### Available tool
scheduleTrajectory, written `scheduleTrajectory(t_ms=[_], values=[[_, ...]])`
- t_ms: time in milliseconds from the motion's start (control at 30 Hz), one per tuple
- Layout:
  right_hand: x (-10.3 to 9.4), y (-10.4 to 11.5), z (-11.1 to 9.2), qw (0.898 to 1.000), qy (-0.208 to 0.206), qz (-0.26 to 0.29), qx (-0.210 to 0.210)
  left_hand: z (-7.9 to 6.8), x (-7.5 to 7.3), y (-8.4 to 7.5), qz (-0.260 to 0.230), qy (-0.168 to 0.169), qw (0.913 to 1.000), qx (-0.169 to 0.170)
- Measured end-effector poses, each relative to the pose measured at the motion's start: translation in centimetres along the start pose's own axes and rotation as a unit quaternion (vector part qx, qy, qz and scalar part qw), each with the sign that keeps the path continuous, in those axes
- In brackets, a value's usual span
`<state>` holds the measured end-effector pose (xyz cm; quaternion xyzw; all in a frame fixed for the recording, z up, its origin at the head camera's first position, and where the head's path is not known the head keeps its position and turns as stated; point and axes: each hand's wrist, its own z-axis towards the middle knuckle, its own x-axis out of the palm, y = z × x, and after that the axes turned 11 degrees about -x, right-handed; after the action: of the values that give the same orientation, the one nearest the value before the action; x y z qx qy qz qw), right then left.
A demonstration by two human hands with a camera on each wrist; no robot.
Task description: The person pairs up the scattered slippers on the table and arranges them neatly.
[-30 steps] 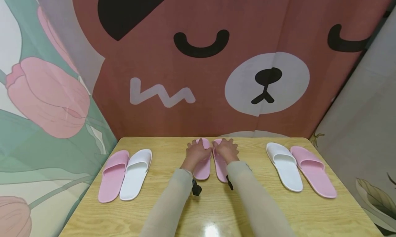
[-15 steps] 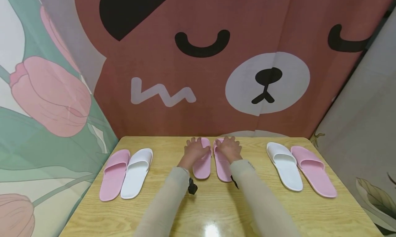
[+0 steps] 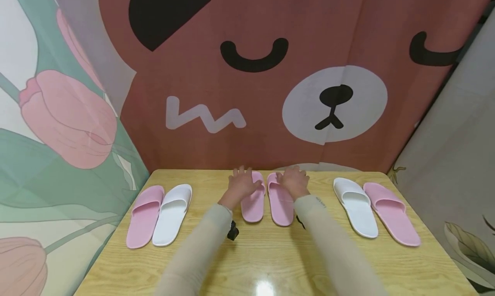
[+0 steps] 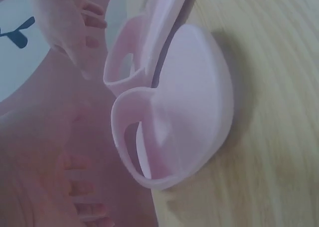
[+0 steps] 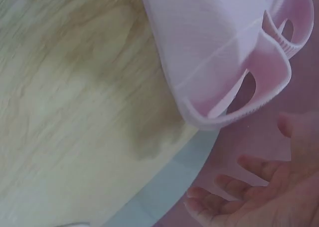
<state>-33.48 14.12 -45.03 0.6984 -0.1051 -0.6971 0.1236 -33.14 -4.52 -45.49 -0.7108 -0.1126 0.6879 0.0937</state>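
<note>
Since the earlier frame, both hands are moving apart: left hand (image 3: 240,186) easing outward to the left, right hand (image 3: 294,182) to the right, while the two middle slippers are staying side by side. Reddish-brown bear backdrop (image 3: 263,107), smooth cloth with a faint vertical crease, is filling the back. Floral panel (image 3: 69,115) is hanging at left, its tulips rounded and pale. Table (image 3: 251,261), glossy and yellow-grained, is spreading below with rounded far corners and catching a bright glare. Cream sleeves (image 3: 336,244) are reaching across it. At its left side a pink slipper (image 3: 141,225) and a white slipper (image 3: 168,227) are lying edge to edge; at its right a white slipper (image 3: 361,218) and another pink one (image 3: 396,221) are matching them. Between these pairs, near the far edge, the left middle slipper (image 3: 253,208) and right middle slipper (image 3: 281,208) are resting sole down: matte pink, oval-soled, with arched, open-toed straps. Both hands are holding nothing, fingers loosely spreading, and in the wrist views standing clear of the straps.
</note>
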Motion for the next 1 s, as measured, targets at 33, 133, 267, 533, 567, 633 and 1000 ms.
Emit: scheduleTrajectory(t_ms=[33,133,267,533,567,633,1000], values=[[-0.1,-0.1,0.0,1.000,0.001,-0.002,0.000,-0.1,-0.1,0.0,0.003,-0.002,1.0000,0.004],[-0.6,-0.5,-0.1,1.000,0.010,-0.001,-0.004,-0.2,-0.3,0.3,0.015,0.004,0.9998,0.011],[-1.3,-1.5,-0.1,1.000,0.013,-0.001,-0.006,-0.5,-0.5,1.0,0.026,0.013,0.9994,0.016],[-3.2,-2.5,-0.4,1.000,0.011,-0.004,-0.007,-0.3,-1.2,2.4,0.079,-0.011,0.9965,0.023],[-3.5,-2.6,-0.5,1.000,0.011,-0.007,-0.010,-0.3,-1.3,2.5,0.083,-0.013,0.9962,0.024],[-3.8,-2.7,-0.6,1.000,0.013,-0.007,-0.012,-0.3,-1.5,2.9,0.088,-0.018,0.9957,0.025],[-4.8,-4.3,-0.7,1.000,0.020,-0.001,-0.006,-0.9,-2.9,5.5,0.080,-0.030,0.9960,0.024]])
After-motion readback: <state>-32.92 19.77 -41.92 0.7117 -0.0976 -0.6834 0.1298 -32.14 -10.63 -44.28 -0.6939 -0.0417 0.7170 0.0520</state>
